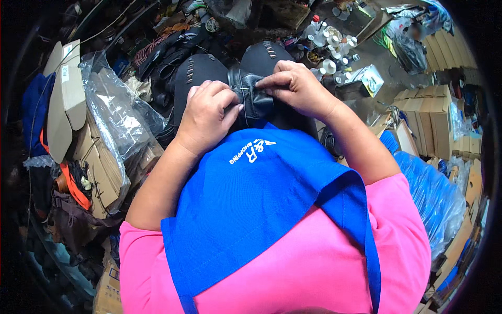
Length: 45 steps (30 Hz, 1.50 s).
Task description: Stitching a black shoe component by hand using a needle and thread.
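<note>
A black leather-like piece (261, 105) rests between my knees, over my dark trousers (201, 73); it looks like a small bag or a shoe part, but its kind is unclear. A short yellowish thread or thin needle shows on its left side. With fingers curled, my left hand (208, 111) grips the piece's left edge. On the upper right, my right hand (299, 90) has thumb and fingers closed on the leather. Whether a fine tool or thread sits in that pinch cannot be made out. A blue apron (246, 193) covers my lap below.
Cardboard sheets (65, 99) and clear plastic (117, 110) crowd the left. Several bottles (332, 42) stand on the floor ahead to the right. Stacked cardboard (429, 118) and a blue plastic-wrapped bundle (431, 193) lie at right. Dark clutter fills the far side.
</note>
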Motion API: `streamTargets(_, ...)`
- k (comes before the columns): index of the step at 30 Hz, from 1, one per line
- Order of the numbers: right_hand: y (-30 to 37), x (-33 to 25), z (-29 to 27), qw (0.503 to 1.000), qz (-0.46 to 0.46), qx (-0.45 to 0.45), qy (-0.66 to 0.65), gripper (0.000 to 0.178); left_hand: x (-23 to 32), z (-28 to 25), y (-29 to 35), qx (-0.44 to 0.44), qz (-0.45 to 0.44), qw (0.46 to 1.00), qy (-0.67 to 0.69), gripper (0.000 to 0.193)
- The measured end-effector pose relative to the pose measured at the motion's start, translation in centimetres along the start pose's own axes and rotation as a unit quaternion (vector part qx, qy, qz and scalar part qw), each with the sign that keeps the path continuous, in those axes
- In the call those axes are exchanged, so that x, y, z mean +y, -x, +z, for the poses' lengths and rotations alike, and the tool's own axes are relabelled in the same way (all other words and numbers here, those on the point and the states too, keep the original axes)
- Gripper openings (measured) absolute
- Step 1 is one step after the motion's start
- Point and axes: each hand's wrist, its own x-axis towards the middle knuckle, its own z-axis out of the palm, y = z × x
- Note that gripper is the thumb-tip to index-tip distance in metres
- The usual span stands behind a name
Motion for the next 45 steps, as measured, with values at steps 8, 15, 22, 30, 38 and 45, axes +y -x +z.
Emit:
streamTargets(8, 0.9, -1.0, 0.0, 0.996, 0.02, -0.039, 0.081, 0.025, 0.3, -2.5, 0.5, -0.065, -0.276, 0.752, 0.595, 0.017)
streamTargets(15, 1.1, -0.8, -0.2, 0.996, 0.017, -0.046, 0.078, 0.027, 1.7, -6.6, -0.6, 0.091, -0.149, 0.731, 0.659, 0.026)
streamTargets(22, 0.5, 0.3, -0.3, 0.998, 0.034, -0.055, 0.008, 0.028, -1.9, -5.5, 0.3, 0.154, -0.14, 0.929, 0.305, 0.015)
streamTargets(30, -0.5, 1.1, -0.6, 0.993, 0.062, -0.081, -0.067, 0.024, -0.2, -2.3, -0.5, -0.042, -0.172, 0.968, 0.178, 0.026)
streamTargets(38, -0.7, 1.4, -0.4, 0.99, 0.07, -0.095, -0.073, 0.023, -0.7, -1.4, -1.1, -0.037, -0.143, 0.976, 0.161, 0.016)
streamTargets(45, -0.7, 1.4, -0.5, 0.99, 0.071, -0.096, -0.073, 0.022, -0.9, -1.2, -1.5, -0.037, -0.125, 0.981, 0.146, 0.014)
